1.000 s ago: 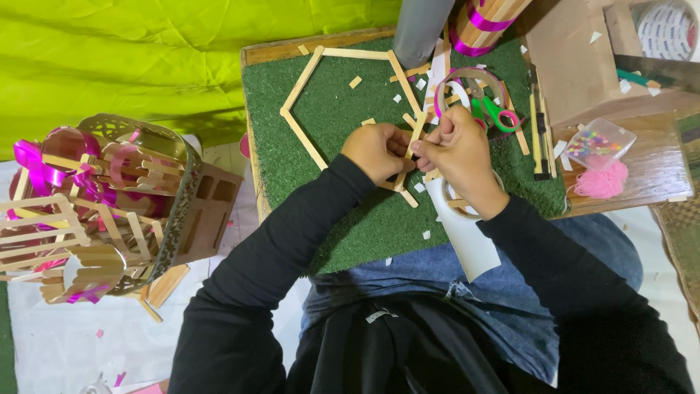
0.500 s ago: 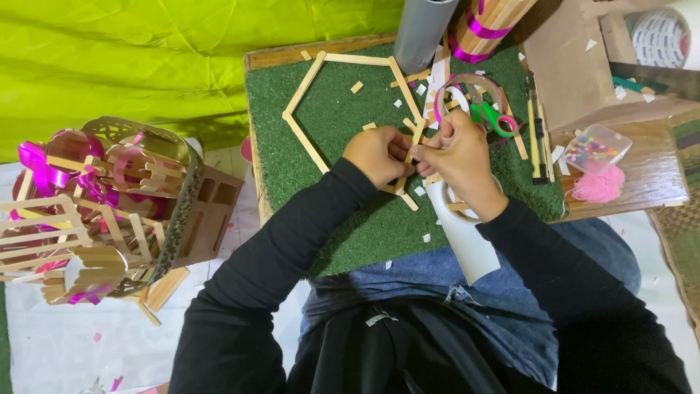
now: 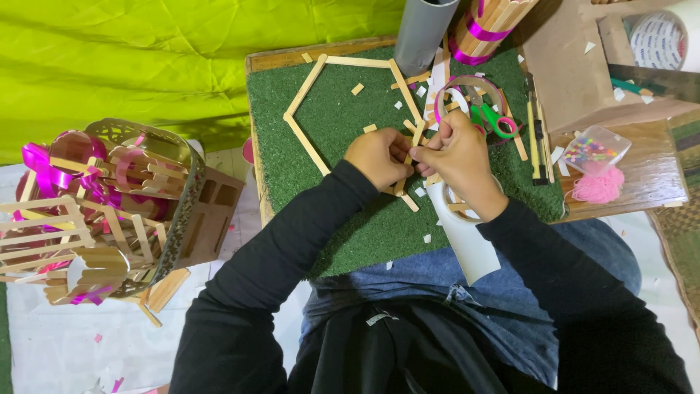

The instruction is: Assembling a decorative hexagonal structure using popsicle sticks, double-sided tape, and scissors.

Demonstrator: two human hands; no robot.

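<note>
My left hand [image 3: 378,157] and my right hand [image 3: 453,157] meet over a green turf-covered board [image 3: 321,131]. Together they pinch a thin wooden stick [image 3: 417,135] at the lower right corner of a flat polygon frame of wooden sticks [image 3: 313,76] lying on the turf. Both hands are closed around the stick ends, so the joint itself is hidden. A white cylinder [image 3: 467,241] lies under my right wrist. Small wood offcuts are scattered on the turf near the hands.
Green-handled scissors [image 3: 496,120] and a pink ribbon loop [image 3: 467,84] lie right of my hands. A grey tube [image 3: 424,29] and a bundle of sticks [image 3: 488,22] stand at the back. A bead box [image 3: 592,149] and pink yarn [image 3: 598,186] sit right. Stick-and-ribbon crafts [image 3: 102,204] stand left.
Both hands stay at the same corner of the frame; the fingers have shifted slightly on the stick. Nothing else has moved.
</note>
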